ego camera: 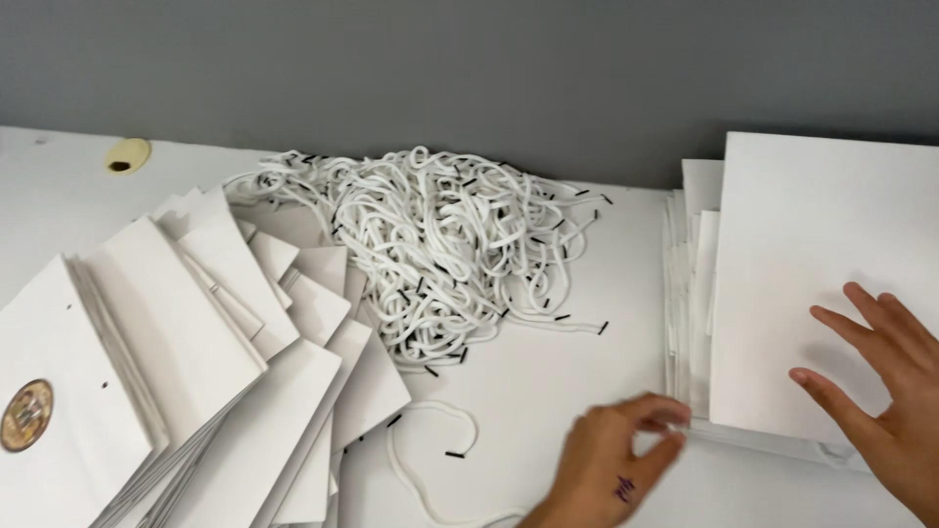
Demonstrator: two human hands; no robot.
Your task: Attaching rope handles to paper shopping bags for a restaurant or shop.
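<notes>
Pinching corner of flat white paper-bag stack [812, 254] — left hand [611, 464] fingers closed; right hand [880, 376] splayed flat atop.

- We see a plain white stack of paper bags [822, 284] on a white bench [548, 381].
- Our cords [440, 244] are white with black tips.
- The fanned bags [196, 372] are white; one carries a round gold-brown sticker [24, 415].
- The wall [469, 68] is grey.

1. Bright, even, soft light from overhead; no glare.
2. Faint shadows under the hands [880, 391] and the cords [440, 244] on the bench [548, 372].
3. Slight softness throughout; moving fingers [665, 411] a little blurred.
</notes>
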